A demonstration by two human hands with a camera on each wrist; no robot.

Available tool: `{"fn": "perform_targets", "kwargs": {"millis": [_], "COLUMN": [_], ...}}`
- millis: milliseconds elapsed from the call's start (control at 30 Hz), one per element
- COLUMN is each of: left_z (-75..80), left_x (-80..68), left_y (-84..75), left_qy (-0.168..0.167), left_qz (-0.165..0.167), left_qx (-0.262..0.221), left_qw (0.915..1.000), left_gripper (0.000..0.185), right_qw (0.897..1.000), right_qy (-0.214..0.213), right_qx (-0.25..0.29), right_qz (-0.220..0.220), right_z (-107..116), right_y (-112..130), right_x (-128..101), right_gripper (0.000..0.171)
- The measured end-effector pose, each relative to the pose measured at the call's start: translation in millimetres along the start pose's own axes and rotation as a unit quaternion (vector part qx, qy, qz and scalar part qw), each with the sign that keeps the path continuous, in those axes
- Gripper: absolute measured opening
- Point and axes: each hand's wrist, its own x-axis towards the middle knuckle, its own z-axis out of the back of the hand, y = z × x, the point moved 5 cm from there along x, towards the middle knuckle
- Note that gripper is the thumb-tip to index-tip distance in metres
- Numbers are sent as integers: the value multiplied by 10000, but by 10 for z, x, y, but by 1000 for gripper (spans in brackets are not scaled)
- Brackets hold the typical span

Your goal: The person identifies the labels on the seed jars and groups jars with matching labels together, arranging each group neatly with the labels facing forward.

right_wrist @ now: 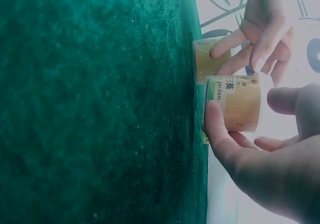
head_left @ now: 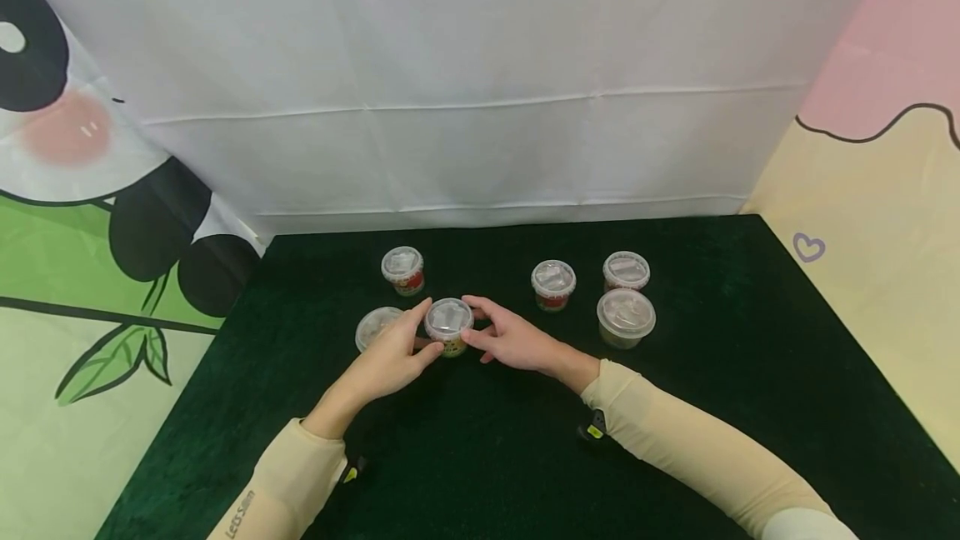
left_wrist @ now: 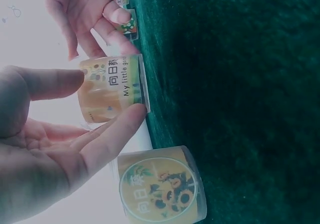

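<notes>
A small clear plastic tub (head_left: 449,319) with a white-rimmed lid stands on the dark green cloth, held from both sides. Its yellow label (left_wrist: 107,91) reads "My little garden". My left hand (head_left: 386,363) grips it from the left, thumb near the lid and a finger low by the base. From the right, my right hand (head_left: 517,342) holds the same tub, with thumb and fingers spread from lid to base in the right wrist view. Just left of it, partly hidden behind my left hand, is a wider tub (left_wrist: 162,189) with a sunflower label.
A red-labelled tub (head_left: 403,269) stands behind at the left. Further right are another red-labelled tub (head_left: 553,283), a similar tub (head_left: 626,270) at the back, and a wider lidded tub (head_left: 626,317) in front of it. A white curtain (head_left: 480,132) hangs behind the green-covered table (head_left: 480,457).
</notes>
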Motion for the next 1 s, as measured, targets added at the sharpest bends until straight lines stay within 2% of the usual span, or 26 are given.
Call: {"fn": "perform_targets", "kwargs": {"millis": [467,800,1000], "left_z": [-68,-66,-72], "left_x": [-48,-81,-90], "left_y": [68,52,50], "left_qy": [285,246,211], "left_qz": [105,111,13], "left_qx": [-209,-18,313], "left_qw": [9993,9996,9993], "left_gripper": [71,68,68], "right_qw": [9997,9997,9998], "right_qy": [176,243,209], "right_qx": [-165,-22,33], "right_qz": [21,7,-22], "right_z": [-68,-89,-100], "right_y": [-64,-52,-75], "right_x": [33,40,52], "right_gripper": [63,62,60]}}
